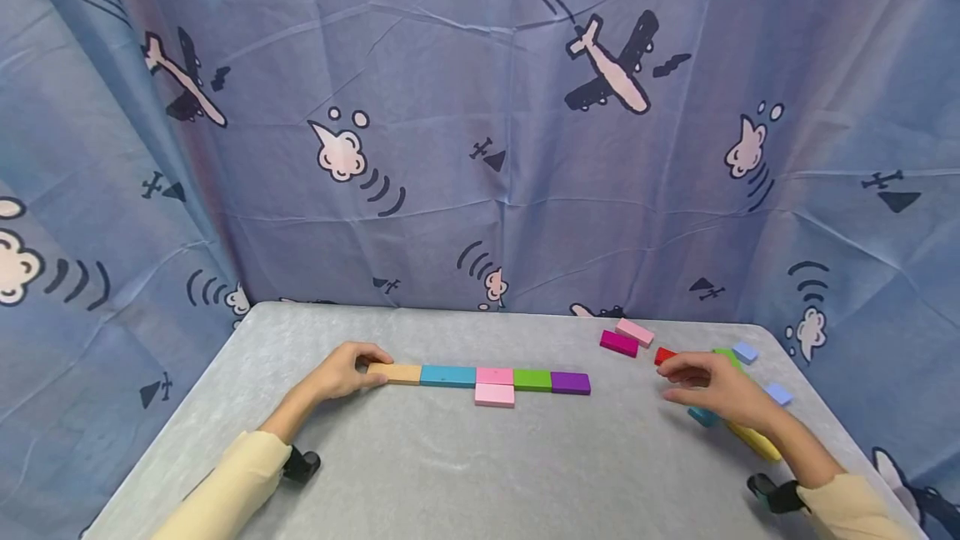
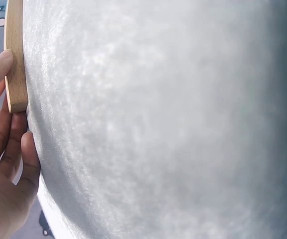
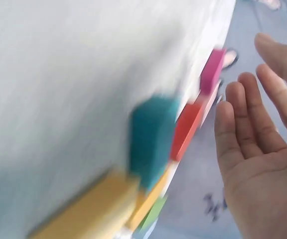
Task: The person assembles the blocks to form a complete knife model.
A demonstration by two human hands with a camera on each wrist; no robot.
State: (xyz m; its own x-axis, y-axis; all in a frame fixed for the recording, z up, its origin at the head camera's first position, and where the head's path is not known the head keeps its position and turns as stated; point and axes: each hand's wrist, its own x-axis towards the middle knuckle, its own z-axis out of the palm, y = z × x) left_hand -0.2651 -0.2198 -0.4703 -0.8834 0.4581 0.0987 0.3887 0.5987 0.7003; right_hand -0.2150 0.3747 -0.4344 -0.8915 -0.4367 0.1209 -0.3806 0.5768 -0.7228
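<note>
Six adjoining blocks (image 1: 447,376) lie parallel to the far edge of the table (image 1: 420,482); the left hand (image 1: 343,370) pinches the tan end block (image 1: 403,374), best steadied gently to keep everything straight, while the right hand (image 1: 723,392), fingers loosely parted, holds nothing near the right edge

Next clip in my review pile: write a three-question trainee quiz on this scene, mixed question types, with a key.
1. Which block does the left hand hold?
2. True or false: the right hand is gripping a block.
3. Which color lies directly between the lined-up blue block and the lined-up green block?
A) purple
B) pink
C) red

Key:
1. The tan wooden block.
2. False; its fingers are relaxed and hold nothing.
3. B, the pink block.
</note>
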